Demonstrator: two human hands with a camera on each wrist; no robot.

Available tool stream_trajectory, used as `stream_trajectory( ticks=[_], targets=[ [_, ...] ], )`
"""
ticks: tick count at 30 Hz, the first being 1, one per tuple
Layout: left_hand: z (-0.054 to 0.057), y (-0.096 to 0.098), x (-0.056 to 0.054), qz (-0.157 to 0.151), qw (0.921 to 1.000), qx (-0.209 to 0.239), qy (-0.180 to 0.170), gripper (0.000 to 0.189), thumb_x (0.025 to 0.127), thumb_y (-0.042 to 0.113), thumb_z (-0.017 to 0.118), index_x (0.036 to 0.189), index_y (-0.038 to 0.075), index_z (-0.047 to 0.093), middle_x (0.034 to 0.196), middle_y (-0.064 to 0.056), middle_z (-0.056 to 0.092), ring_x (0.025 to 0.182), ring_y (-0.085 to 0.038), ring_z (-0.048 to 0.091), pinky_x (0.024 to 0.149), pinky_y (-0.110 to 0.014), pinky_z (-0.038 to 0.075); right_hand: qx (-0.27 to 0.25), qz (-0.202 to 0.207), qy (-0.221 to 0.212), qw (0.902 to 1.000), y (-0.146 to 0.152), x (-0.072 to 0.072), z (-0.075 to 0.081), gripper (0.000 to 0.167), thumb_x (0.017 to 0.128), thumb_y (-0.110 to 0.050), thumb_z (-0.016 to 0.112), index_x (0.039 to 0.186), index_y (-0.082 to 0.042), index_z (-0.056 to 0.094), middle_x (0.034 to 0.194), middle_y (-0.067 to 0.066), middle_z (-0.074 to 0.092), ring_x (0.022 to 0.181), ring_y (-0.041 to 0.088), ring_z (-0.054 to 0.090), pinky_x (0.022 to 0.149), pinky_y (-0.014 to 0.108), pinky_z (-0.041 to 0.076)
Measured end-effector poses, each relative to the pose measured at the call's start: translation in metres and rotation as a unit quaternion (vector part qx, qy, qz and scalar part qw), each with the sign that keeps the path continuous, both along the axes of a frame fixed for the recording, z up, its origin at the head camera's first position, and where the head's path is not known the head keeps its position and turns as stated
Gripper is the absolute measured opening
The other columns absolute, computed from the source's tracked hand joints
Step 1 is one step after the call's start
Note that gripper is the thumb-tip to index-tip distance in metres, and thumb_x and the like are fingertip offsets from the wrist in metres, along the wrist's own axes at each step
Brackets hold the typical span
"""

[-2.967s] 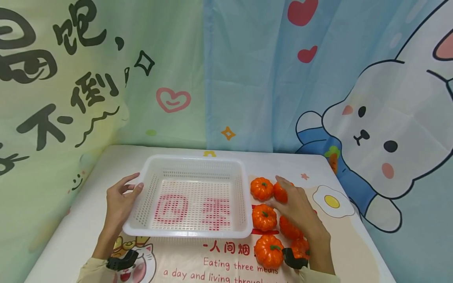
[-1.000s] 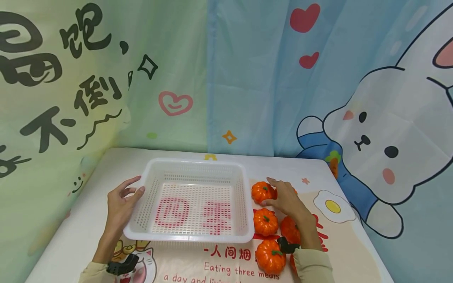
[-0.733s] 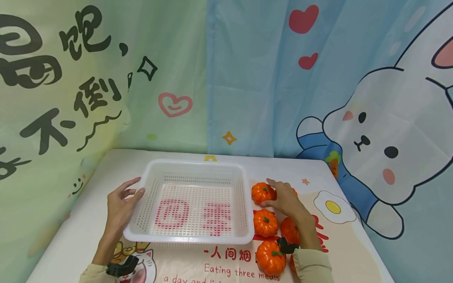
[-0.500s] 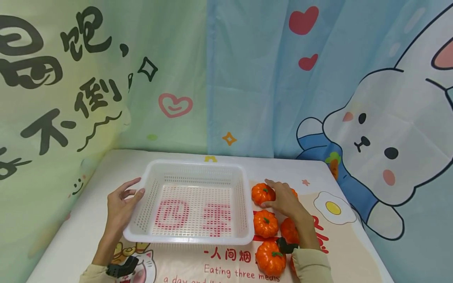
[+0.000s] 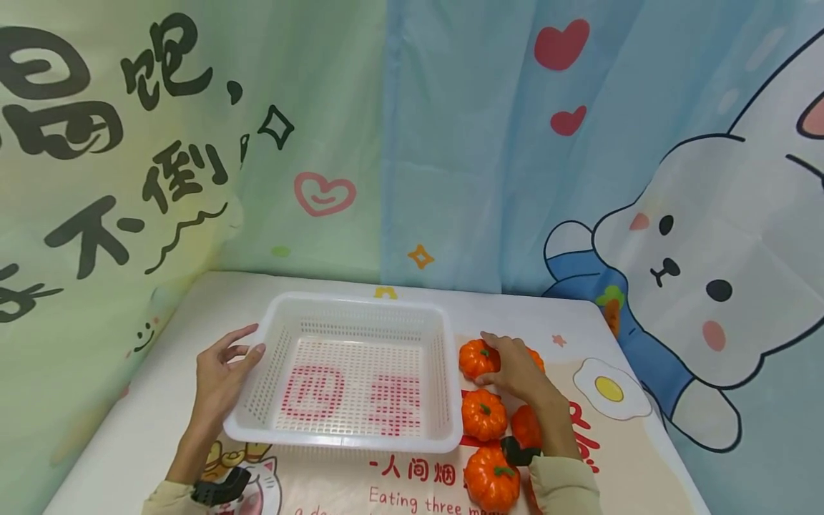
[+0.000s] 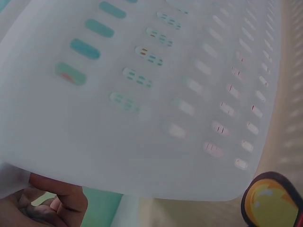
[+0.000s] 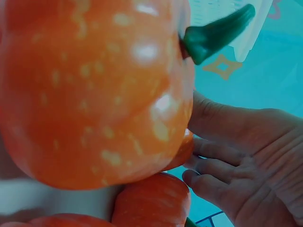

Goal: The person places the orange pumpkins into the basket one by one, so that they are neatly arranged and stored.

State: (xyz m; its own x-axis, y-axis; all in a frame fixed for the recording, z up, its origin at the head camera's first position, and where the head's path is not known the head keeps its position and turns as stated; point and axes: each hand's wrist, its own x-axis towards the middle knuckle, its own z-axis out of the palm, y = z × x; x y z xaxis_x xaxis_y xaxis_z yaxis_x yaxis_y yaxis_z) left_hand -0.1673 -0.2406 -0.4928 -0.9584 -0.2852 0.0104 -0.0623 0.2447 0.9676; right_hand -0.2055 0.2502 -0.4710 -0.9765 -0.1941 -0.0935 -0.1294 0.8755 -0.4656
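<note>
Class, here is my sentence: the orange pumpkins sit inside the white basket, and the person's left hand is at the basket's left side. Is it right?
Not quite: the orange pumpkins sit on the table, to the right of the white basket, as the head view shows. The left hand is indeed at the basket's left side.

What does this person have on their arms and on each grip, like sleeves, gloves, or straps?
The left grip and right grip are bare, with no gloves. Both arms wear pale beige sleeves: left sleeve, right sleeve. Each wrist has a curved black piece, the left band and right band. No cables or markings are visible on them.
</note>
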Motion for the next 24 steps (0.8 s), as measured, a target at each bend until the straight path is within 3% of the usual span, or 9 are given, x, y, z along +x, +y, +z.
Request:
stream_trajectory(
  ticks=[8, 24],
  targets=[
    [0.0016, 0.0011, 0.0018, 0.001, 1.0, 0.001, 0.004, 0.049, 0.107, 0.023, 0.072, 0.153, 0.011, 0.063, 0.11, -0.014, 0.07, 0.078, -0.01, 0.081, 0.069, -0.028, 0.068, -0.002, 0.002, -0.012, 0.9999, -0.0007, -0.0029, -0.0009, 0.085, 0.09, -0.016, 0.091, 0.162, -0.003, 0.049, 0.157, 0.025, 0.059, 0.141, 0.048, 0.053, 0.12, 0.07, 0.047],
    [0.0017, 0.0002, 0.001, -0.003, 0.9999, -0.001, 0.011, 0.051, 0.106, 0.022, 0.074, 0.153, 0.01, 0.062, 0.104, -0.007, 0.07, 0.074, -0.007, 0.079, 0.066, -0.025, 0.067, -0.01, 0.001, -0.008, 0.9999, 0.0004, -0.0028, -0.0057, 0.082, 0.089, -0.012, 0.09, 0.161, -0.002, 0.051, 0.155, 0.026, 0.06, 0.137, 0.045, 0.054, 0.12, 0.068, 0.048]
  ],
)
